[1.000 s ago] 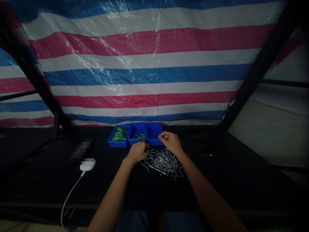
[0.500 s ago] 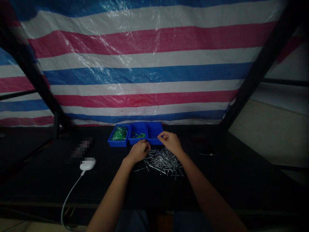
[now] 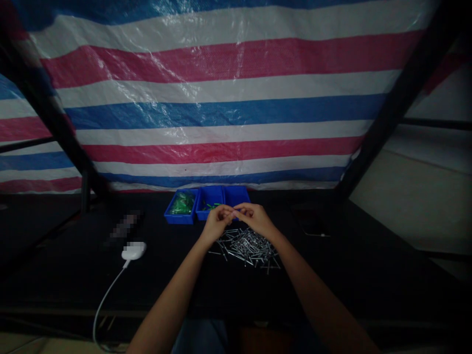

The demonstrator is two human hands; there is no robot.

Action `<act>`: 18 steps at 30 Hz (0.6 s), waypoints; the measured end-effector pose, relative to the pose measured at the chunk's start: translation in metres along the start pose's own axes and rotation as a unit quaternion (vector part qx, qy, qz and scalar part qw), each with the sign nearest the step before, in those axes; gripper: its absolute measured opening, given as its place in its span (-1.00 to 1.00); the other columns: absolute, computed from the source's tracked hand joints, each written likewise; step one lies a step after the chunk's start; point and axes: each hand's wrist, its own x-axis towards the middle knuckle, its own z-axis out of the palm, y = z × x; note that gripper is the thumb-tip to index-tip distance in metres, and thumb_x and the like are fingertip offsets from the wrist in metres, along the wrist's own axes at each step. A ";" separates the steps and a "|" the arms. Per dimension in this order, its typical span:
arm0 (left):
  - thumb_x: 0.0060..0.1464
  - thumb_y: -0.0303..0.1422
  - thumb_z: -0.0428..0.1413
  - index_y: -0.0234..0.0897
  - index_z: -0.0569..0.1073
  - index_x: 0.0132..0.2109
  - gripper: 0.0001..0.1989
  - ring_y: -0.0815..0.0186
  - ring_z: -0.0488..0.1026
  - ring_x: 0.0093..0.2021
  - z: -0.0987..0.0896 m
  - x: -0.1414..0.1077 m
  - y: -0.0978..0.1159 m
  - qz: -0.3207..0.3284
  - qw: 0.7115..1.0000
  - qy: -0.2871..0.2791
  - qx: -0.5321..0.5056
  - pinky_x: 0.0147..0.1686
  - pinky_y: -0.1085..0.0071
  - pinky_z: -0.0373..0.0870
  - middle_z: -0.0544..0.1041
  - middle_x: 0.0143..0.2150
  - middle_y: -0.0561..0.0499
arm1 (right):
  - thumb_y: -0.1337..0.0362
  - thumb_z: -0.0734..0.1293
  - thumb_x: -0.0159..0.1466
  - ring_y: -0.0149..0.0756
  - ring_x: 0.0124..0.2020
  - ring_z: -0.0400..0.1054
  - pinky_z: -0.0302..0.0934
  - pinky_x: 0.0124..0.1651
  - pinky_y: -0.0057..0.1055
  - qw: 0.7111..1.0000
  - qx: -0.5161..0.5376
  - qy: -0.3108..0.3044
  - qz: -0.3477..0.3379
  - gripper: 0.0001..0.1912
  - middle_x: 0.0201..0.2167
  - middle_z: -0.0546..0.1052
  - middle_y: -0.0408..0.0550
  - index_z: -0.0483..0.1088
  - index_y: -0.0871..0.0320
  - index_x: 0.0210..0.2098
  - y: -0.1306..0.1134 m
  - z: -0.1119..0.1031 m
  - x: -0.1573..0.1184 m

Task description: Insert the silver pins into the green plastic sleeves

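on my screen from the head camera, the left hand [image 3: 217,223] and the right hand [image 3: 254,220] are close together, just above a messy pile of thin silver metal rivets [image 3: 247,248]. the fingertips [image 3: 230,212] of both hands meet and seem to touch, right over the back edge of the pile. both hands are pinched in, not spread wide. if a tiny thing sits between the fingertips, it is too small for me to see, so i cannot tell if they hold anything.

behind the hands, three small blue plastic bins stand side by side. the left blue bin [image 3: 180,221] is full of shiny green bits [image 3: 181,204]. the middle blue bin [image 3: 209,195] has a few green bits in it. the right blue bin [image 3: 238,195] is partly behind the right hand.

they all sit on a black counter [image 3: 73,275]. a white round mouse [image 3: 133,250] with a white cable [image 3: 105,300] lies to the left, and a dark phone [image 3: 311,221] lies to the right. a big striped plastic tarp [image 3: 221,113] hangs behind.
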 end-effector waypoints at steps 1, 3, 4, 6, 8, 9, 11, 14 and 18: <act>-0.12 -0.24 0.22 -0.38 0.41 -0.28 -0.70 0.47 0.33 -0.53 0.001 0.000 0.000 -0.012 0.999 0.009 -0.036 -0.46 0.52 0.27 0.43 -0.49 0.06 | 0.06 0.30 0.12 -0.44 -0.60 0.21 0.04 -0.56 -0.52 1.000 0.009 0.003 0.003 -0.65 -0.55 0.48 -0.11 0.49 0.17 -0.24 0.000 0.000 0.000; -0.16 -0.27 0.25 -0.37 0.41 -0.26 -0.67 0.47 0.36 -0.50 0.002 -0.001 0.003 -0.026 0.995 0.026 -0.090 -0.41 0.51 0.30 0.45 -0.46 0.06 | 0.05 0.31 0.11 -0.45 -0.61 0.21 0.05 -0.57 -0.52 1.000 0.021 0.001 0.005 -0.64 -0.53 0.49 -0.09 0.50 0.19 -0.26 0.001 0.000 0.001; -0.17 -0.29 0.26 -0.37 0.41 -0.25 -0.66 0.47 0.38 -0.47 0.003 -0.002 0.004 -0.031 0.993 0.032 -0.111 -0.37 0.51 0.32 0.46 -0.45 0.05 | 0.06 0.31 0.11 -0.45 -0.62 0.20 0.04 -0.58 -0.52 1.000 0.026 -0.003 0.005 -0.65 -0.52 0.50 -0.08 0.50 0.20 -0.27 0.002 -0.001 0.001; -0.18 -0.32 0.27 -0.37 0.41 -0.23 -0.66 0.45 0.41 -0.43 0.003 -0.003 0.007 -0.040 0.989 0.037 -0.141 -0.32 0.50 0.34 0.48 -0.42 0.05 | 0.06 0.30 0.11 -0.47 -0.65 0.17 0.02 -0.61 -0.52 0.999 0.040 -0.005 0.004 -0.65 -0.51 0.51 -0.06 0.50 0.21 -0.30 0.003 -0.001 0.002; -0.18 -0.35 0.28 -0.36 0.41 -0.23 -0.66 0.45 0.42 -0.42 0.003 -0.004 0.008 -0.046 0.986 0.035 -0.155 -0.29 0.49 0.34 0.48 -0.42 0.05 | 0.06 0.30 0.11 -0.49 -0.68 0.14 -0.01 -0.63 -0.52 0.998 0.059 0.006 0.006 -0.65 -0.51 0.51 -0.05 0.51 0.22 -0.31 0.004 0.000 0.003; -0.19 -0.36 0.28 -0.36 0.41 -0.23 -0.67 0.45 0.43 -0.42 0.003 -0.004 0.007 -0.047 0.986 0.033 -0.159 -0.29 0.48 0.35 0.48 -0.43 0.06 | 0.06 0.31 0.10 -0.49 -0.68 0.12 -0.02 -0.64 -0.52 0.997 0.068 0.018 0.006 -0.65 -0.50 0.52 -0.05 0.51 0.23 -0.32 0.005 0.001 0.003; -0.19 -0.37 0.29 -0.36 0.40 -0.25 -0.68 0.45 0.43 -0.42 0.003 -0.004 0.005 -0.047 0.986 0.029 -0.160 -0.28 0.48 0.35 0.48 -0.44 0.07 | 0.08 0.33 0.08 -0.50 -0.67 0.11 -0.03 -0.63 -0.52 0.995 0.087 0.040 0.000 -0.67 -0.48 0.52 -0.03 0.51 0.23 -0.33 0.005 0.003 0.004; -0.18 -0.37 0.28 -0.35 0.38 -0.29 -0.71 0.44 0.43 -0.41 0.004 -0.002 0.001 -0.040 0.987 0.027 -0.150 -0.26 0.47 0.35 0.48 -0.45 0.07 | 0.11 0.35 0.06 -0.51 -0.65 0.11 -0.03 -0.62 -0.53 0.992 0.110 0.055 -0.010 -0.70 -0.47 0.52 -0.03 0.50 0.23 -0.35 0.004 0.006 0.004; -0.15 -0.33 0.25 -0.34 0.37 -0.33 -0.75 0.43 0.41 -0.41 0.006 -0.002 0.000 -0.003 0.996 0.037 -0.075 -0.30 0.48 0.33 0.46 -0.45 0.06 | 0.13 0.37 0.03 -0.55 -0.68 0.04 -0.10 -0.64 -0.53 0.991 0.118 0.058 -0.007 -0.72 -0.53 0.48 -0.08 0.49 0.24 -0.40 0.000 0.008 0.003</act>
